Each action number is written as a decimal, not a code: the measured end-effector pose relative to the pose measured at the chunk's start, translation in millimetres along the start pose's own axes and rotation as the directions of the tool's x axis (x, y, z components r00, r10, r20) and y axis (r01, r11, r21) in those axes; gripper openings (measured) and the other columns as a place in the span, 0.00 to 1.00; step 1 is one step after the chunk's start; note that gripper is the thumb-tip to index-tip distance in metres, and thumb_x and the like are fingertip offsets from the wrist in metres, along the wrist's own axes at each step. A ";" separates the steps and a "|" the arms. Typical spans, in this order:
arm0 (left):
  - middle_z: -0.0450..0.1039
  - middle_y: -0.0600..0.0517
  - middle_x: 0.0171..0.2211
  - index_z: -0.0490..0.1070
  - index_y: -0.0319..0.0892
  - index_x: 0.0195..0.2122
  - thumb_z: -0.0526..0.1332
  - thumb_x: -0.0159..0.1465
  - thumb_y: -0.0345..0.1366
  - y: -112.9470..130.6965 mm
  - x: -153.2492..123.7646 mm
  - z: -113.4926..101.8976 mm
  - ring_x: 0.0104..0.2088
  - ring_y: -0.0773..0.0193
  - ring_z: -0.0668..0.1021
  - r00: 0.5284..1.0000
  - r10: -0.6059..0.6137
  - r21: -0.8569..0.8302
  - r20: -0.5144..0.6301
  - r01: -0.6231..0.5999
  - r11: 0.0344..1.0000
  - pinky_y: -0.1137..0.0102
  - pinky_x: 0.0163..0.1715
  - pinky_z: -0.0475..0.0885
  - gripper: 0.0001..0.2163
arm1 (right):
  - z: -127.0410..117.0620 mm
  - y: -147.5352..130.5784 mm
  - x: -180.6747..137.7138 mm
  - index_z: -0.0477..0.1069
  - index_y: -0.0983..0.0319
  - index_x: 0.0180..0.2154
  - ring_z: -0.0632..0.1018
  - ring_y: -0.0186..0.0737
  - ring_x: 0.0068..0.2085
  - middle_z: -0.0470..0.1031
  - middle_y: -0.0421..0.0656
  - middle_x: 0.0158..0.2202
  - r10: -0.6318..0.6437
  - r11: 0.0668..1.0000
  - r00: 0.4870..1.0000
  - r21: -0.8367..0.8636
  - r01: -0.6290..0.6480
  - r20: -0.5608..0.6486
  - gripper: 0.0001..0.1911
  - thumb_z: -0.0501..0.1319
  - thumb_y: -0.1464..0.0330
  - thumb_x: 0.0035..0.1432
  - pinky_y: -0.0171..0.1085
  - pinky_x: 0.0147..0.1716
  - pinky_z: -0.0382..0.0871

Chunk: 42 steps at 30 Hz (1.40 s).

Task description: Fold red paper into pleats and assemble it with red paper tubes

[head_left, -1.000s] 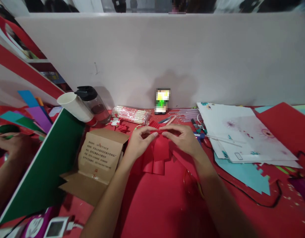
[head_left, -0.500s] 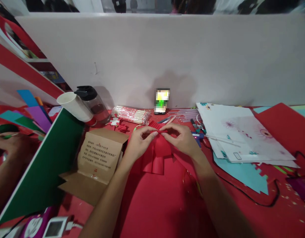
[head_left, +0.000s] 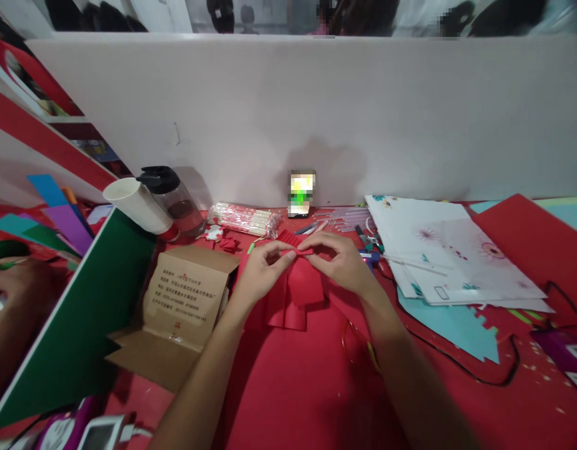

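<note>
A piece of red paper [head_left: 307,282] with a pleated, fringe-like far edge is held up over the red table. My left hand [head_left: 264,265] pinches its folded edge from the left between thumb and fingers. From the right, my right hand [head_left: 337,259] pinches the same fold, its fingertips close to the left ones. Below and behind, more flat red paper pieces [head_left: 295,317] lie on the red surface. Part of the held paper is hidden behind my fingers.
Left of my arm stand an opened brown carton [head_left: 185,287], a green board [head_left: 77,325], stacked paper cups [head_left: 138,203] and a bottle [head_left: 175,200]. A phone [head_left: 301,194] leans on the wall. White printed sheets [head_left: 452,250] lie right. Another person's hand [head_left: 16,275] is far left.
The view has shifted slightly. Both hands keep their pinch on the red paper, and its hanging part has tilted a little toward the right.
</note>
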<state>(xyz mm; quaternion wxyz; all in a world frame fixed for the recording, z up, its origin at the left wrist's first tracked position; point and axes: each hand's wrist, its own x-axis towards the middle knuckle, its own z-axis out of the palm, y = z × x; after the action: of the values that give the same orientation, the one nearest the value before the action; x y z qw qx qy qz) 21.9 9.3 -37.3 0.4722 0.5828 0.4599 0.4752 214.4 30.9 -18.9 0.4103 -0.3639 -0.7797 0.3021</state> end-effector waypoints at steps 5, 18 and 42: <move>0.80 0.49 0.35 0.79 0.40 0.39 0.65 0.63 0.40 -2.3 0.0 0.6 0.35 0.63 0.79 0.997 0.058 0.023 -0.053 -0.057 0.998 0.70 0.37 0.72 0.10 | -1.3 -1.5 0.0 0.77 0.57 0.42 0.80 0.40 0.43 0.80 0.43 0.42 0.074 0.994 0.995 0.072 -0.078 0.064 0.09 0.66 0.70 0.59 0.41 0.44 0.74; 0.82 0.46 0.44 0.81 0.42 0.44 0.64 0.65 0.38 -4.3 -2.3 1.4 0.44 0.59 0.82 0.987 0.148 0.079 -0.065 -0.143 0.987 0.66 0.46 0.76 0.10 | 6.3 5.5 0.6 0.81 0.58 0.36 0.81 0.42 0.41 0.83 0.43 0.38 0.156 0.985 0.984 0.093 -0.148 -0.087 0.05 0.67 0.64 0.60 0.42 0.45 0.74; 0.83 0.48 0.39 0.81 0.42 0.40 0.65 0.64 0.36 -2.8 -2.4 4.7 0.38 0.62 0.81 0.980 0.160 0.080 -0.118 -0.151 0.985 0.68 0.42 0.75 0.07 | 10.4 -2.8 2.4 0.76 0.59 0.35 0.78 0.40 0.38 0.80 0.42 0.35 0.165 0.986 0.984 0.044 -0.163 -0.066 0.05 0.64 0.65 0.62 0.39 0.40 0.70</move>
<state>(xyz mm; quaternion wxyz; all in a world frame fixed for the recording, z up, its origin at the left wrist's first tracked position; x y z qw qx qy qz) 26.1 6.8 -40.8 0.3830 0.6027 0.4580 0.5294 203.7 29.5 -20.7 0.4180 -0.4293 -0.7263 0.3370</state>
